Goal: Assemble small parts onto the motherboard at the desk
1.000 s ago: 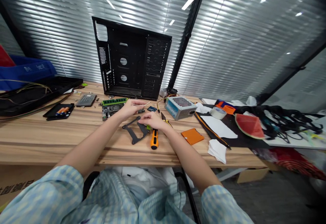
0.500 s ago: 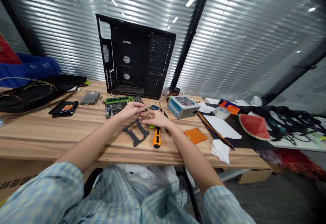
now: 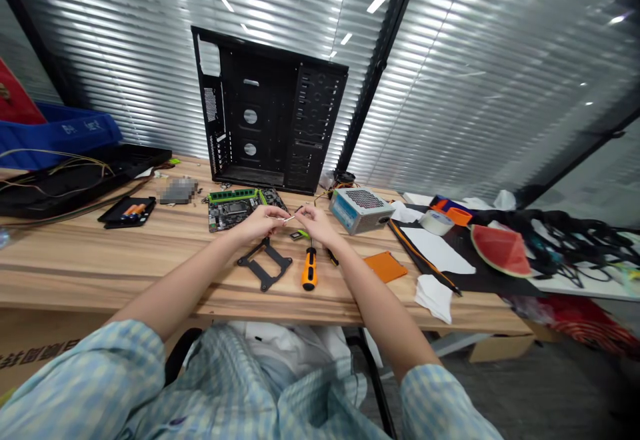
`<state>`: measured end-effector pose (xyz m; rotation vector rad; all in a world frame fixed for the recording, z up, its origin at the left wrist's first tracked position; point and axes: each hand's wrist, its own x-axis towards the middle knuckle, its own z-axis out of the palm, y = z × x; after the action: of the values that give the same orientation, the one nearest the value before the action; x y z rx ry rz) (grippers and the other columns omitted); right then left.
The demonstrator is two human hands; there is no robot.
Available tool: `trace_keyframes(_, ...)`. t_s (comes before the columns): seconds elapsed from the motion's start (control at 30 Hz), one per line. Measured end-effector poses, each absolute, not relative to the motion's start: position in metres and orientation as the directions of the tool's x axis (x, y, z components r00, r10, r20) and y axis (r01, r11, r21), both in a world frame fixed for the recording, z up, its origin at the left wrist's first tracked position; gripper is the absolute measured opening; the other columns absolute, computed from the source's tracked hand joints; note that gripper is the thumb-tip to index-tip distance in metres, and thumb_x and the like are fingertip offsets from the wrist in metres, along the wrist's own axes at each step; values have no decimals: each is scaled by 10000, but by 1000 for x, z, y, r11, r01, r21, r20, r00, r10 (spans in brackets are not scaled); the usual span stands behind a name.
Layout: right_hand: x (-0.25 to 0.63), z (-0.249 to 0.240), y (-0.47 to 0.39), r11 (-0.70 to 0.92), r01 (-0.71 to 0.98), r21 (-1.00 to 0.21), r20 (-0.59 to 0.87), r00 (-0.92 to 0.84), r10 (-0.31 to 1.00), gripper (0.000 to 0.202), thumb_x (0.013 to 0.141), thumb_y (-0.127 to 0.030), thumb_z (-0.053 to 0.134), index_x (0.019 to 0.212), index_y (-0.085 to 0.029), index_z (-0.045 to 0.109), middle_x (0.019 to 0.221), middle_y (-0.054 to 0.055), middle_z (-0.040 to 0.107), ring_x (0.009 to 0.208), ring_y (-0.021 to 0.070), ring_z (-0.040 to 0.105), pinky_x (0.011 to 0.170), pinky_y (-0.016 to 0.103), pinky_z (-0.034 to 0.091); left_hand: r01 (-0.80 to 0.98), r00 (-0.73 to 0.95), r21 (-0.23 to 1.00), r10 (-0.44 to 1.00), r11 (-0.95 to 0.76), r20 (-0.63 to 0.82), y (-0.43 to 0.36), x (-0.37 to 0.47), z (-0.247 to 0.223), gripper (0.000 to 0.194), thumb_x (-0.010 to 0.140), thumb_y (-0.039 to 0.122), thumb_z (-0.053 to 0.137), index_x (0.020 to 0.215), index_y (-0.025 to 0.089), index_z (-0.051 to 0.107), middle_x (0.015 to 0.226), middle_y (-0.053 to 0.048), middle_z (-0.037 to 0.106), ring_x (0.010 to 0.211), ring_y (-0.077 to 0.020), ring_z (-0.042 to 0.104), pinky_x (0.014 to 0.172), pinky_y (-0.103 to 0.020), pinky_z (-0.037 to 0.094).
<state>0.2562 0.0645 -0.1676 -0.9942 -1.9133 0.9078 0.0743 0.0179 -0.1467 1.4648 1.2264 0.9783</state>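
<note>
In my left hand (image 3: 263, 222) is a thin, pale metal tool that looks like tweezers (image 3: 286, 219), its tip pointing right. My right hand (image 3: 314, 221) has thumb and forefinger pinched together at that tip; anything small between them is too small to make out. The motherboard (image 3: 233, 215), carrying a green memory stick (image 3: 233, 195), lies just beyond my left hand. Below the hands are a black cooler bracket (image 3: 265, 265) and an orange-handled screwdriver (image 3: 309, 270). A small green-and-black piece (image 3: 300, 234) lies on the table between my wrists.
A black computer case (image 3: 270, 110) stands open behind the motherboard. The power supply (image 3: 361, 211) sits to the right, with an orange flat drive (image 3: 385, 267) nearer me. Leftward are a black tray with orange-handled bits (image 3: 128, 212) and a blue bin (image 3: 60, 135). Tape (image 3: 437, 222) lies farther right.
My right hand has risen and turned, bringing its pinched fingers to the tweezers' tip. The green piece beneath shows more clearly. My left hand has shifted only slightly.
</note>
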Motion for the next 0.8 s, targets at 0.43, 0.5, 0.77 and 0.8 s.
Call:
trace_keyframes(0.43, 256, -168, 67, 413, 396, -820, 259, -386, 885, 299, 792, -423, 524, 697, -148, 594, 594, -25, 507, 577, 111, 427, 557, 239, 291, 336, 154, 908, 966, -250, 209, 20, 74, -151, 284, 640, 294, 678, 858, 128, 754, 889, -79, 736, 848, -210, 631, 815, -312, 469)
trace_keyframes(0.5, 255, -168, 66, 383, 357, -852, 239, -387, 891, 294, 770, -430, 546, 715, -146, 594, 612, -24, 515, 583, 110, 431, 564, 238, 301, 346, 159, 906, 967, -244, 199, 21, 73, -151, 290, 645, 292, 674, 872, 133, 755, 917, -80, 736, 890, -221, 633, 854, -321, 461)
trace_keyframes(0.77, 255, -167, 65, 384, 344, -857, 216, -437, 873, 244, 776, -389, 544, 706, -156, 563, 593, -40, 458, 551, 102, 384, 536, 233, 277, 359, 147, 919, 982, -163, 117, 20, 73, -153, 308, 664, 272, 636, 910, 121, 745, 784, -47, 694, 684, -153, 556, 638, -256, 404)
trace_keyframes(0.8, 255, -167, 65, 389, 345, -854, 218, -442, 870, 233, 778, -378, 539, 707, -157, 560, 601, -37, 465, 557, 102, 392, 541, 233, 285, 354, 145, 924, 984, -146, 100, 20, 72, -153, 318, 667, 275, 634, 921, 117, 742, 737, -38, 676, 634, -137, 525, 597, -248, 376)
